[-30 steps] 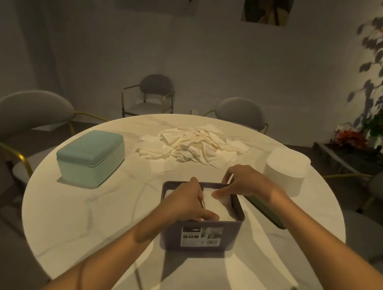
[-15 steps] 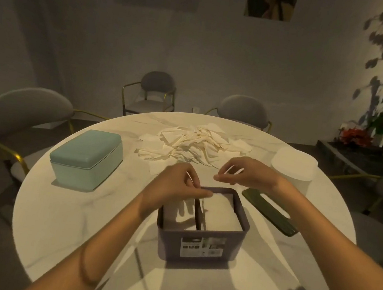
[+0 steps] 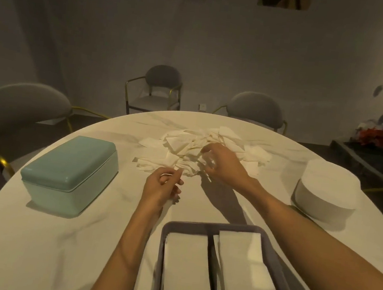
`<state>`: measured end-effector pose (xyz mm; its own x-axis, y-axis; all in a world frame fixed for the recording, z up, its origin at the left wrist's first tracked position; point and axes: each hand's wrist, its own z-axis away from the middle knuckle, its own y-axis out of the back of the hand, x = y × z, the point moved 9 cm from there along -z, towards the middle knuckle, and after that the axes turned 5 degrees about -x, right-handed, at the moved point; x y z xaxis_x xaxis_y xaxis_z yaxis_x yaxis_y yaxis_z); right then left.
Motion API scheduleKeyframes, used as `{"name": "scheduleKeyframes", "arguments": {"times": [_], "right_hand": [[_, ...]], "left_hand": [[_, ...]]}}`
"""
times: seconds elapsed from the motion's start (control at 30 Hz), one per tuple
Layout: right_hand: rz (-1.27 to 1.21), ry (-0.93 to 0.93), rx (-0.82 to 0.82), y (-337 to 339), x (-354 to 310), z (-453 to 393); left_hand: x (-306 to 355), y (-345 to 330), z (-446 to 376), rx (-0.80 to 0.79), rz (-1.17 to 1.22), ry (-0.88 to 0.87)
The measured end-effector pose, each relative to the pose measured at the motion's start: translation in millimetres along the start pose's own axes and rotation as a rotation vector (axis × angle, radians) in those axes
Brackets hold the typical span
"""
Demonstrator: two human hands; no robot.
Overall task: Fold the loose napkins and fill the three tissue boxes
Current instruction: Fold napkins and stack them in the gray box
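Grabbing the next napkin off the pile

Right hand spread over the loose napkins, left hand loosely curled, empty. Next: pinch one, fold it, into the grey box.

No text, label, brand, number or sign can be read anywhere in the frame. The dark box at the lower centre shows only its open top, and the lighting is dim.

Bare table lies open between the green box, grey box and napkin pile.
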<state>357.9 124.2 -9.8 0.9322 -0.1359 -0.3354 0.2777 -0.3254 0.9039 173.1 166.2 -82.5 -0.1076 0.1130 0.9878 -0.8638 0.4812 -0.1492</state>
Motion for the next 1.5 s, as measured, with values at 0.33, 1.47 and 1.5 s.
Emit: {"name": "scheduleKeyframes", "arguments": {"times": [0.33, 1.47, 1.5], "right_hand": [[0.080, 0.121, 0.219, -16, 8, -32], [-1.030, -0.244, -0.175, 3, -23, 39], [-0.994, -0.247, -0.196, 4, -24, 39]], "left_hand": [[-10, 1, -25, -0.036, 0.073, -0.015], [-12, -71, 11, -0.535, 0.636, 0.260], [-13, -67, 10, -0.524, 0.569, 0.252]]}}
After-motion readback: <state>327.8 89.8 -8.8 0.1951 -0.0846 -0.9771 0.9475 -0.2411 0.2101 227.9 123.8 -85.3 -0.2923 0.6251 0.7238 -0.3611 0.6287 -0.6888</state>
